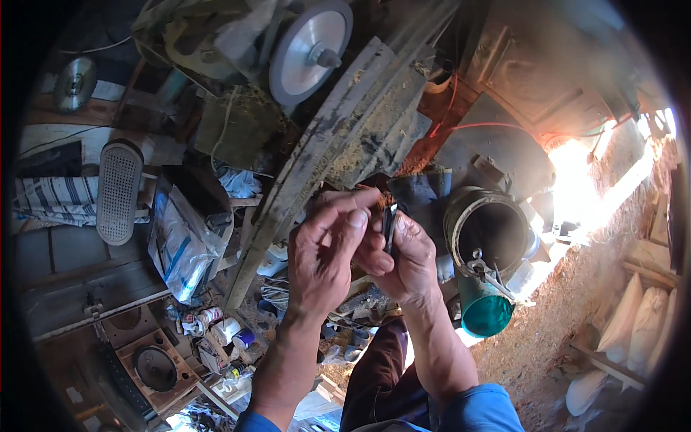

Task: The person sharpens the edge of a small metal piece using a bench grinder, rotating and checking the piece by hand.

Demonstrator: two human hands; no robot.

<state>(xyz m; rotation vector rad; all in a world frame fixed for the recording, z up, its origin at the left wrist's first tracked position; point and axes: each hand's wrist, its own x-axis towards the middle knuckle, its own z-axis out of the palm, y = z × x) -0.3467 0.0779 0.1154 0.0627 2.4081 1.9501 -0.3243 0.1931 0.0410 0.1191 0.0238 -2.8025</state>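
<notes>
Right hand (408, 261), one: fingers closed around a slim dark piece (389, 229) with a bright tip, which stood nearly upright between thumb and fingers, in front of the person and beside the lower edge of a dusty slanting beam (302, 162). Left hand (322, 248), one: fingers bent, their tips close to the same piece; whether they gripped anything could not be told. Surroundings: a pale disc with a dark rim (308, 54) above, a round open container (453, 223) and a green bucket (488, 315) to the right, a clear plastic bag (180, 241) to the left.
</notes>
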